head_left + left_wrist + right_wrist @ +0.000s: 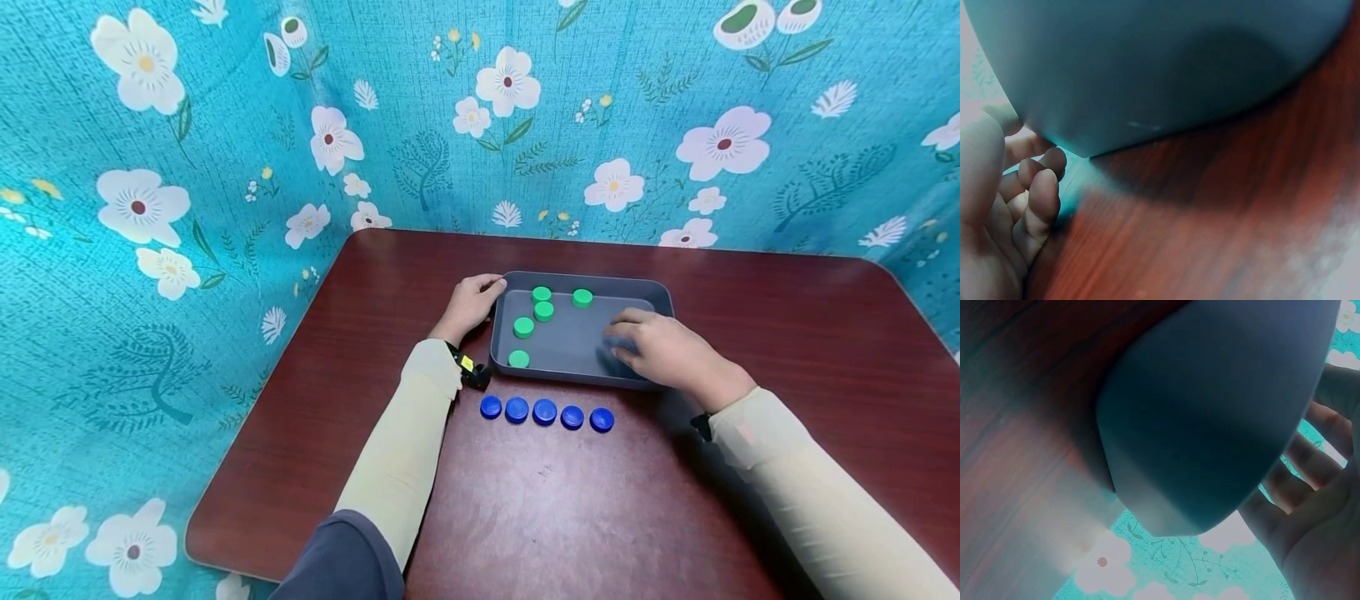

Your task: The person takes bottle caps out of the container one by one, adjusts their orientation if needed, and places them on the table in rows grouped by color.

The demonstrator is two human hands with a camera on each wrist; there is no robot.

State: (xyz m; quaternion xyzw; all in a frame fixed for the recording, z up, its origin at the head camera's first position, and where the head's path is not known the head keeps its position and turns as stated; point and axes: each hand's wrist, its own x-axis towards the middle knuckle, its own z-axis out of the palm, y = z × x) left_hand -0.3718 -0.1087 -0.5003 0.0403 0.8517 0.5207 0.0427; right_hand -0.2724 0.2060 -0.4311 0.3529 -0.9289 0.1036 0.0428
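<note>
The left hand (467, 307) is gripping the rim of a grey rectangular tray (568, 340); I can't tell whether the right hand (666, 346), hovering inside, is holding anything. Round green plastic-looking caps (523, 327) are lying there, probably light, stiff, best pinched by their sides.

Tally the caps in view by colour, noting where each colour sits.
Green caps: 5, in the tray
Blue caps: 5, on the table
Total: 10 visible; the right hand covers part of the tray.
</note>
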